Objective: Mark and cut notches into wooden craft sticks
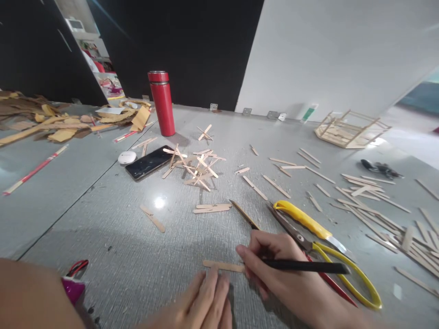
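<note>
A pale, flat wooden craft stick point(222, 266) with a rounded end lies on the grey, finely streaked surface point(171, 260), at the fingertips of both hands. The left hand point(206, 304) has its grip open, fingers extended and pressing the stick flat; the right hand point(281, 272) pinches a smooth black pen-shaped tool point(308, 266). Bare room spreads left of the stick; metal scissors point(299, 237) crowd the right hand, and a dark seam point(68, 210) crosses the surface further left.
</note>
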Demonstrator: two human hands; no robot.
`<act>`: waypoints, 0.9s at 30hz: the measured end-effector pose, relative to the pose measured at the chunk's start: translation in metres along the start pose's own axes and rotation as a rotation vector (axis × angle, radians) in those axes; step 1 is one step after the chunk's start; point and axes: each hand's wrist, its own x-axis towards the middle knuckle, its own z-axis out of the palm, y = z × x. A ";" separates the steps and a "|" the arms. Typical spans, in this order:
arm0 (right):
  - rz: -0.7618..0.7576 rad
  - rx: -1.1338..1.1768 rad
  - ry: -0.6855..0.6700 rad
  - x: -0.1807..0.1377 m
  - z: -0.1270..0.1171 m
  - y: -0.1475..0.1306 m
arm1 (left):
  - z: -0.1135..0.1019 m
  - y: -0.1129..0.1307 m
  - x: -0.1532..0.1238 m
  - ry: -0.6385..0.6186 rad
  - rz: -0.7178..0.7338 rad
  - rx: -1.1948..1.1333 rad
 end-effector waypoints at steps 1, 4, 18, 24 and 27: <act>0.003 0.010 -0.007 0.001 0.004 0.000 | 0.001 -0.003 0.002 0.007 -0.020 0.062; -0.011 0.057 -0.028 0.004 0.013 0.005 | 0.002 -0.008 0.005 0.021 -0.051 0.158; -0.076 -0.021 -0.038 0.004 0.022 0.008 | -0.001 -0.004 0.003 -0.032 -0.063 0.150; -0.084 0.015 -0.054 0.007 0.020 0.014 | -0.003 -0.007 0.010 0.015 -0.046 0.183; -0.084 0.045 -0.063 0.009 0.020 0.021 | -0.005 -0.011 0.012 0.034 -0.041 0.184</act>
